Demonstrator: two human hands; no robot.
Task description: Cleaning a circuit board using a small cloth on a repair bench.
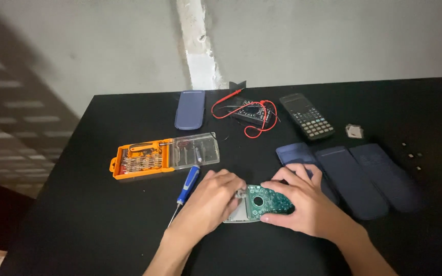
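Both hands curled over circuit board

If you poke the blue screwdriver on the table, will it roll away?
Probably a little. The blue screwdriver has a round-looking handle and thin shaft, lying loose on the flat black table, so a sideways poke would likely roll it. It looks stiff and light. The left hand beside it might stop it.
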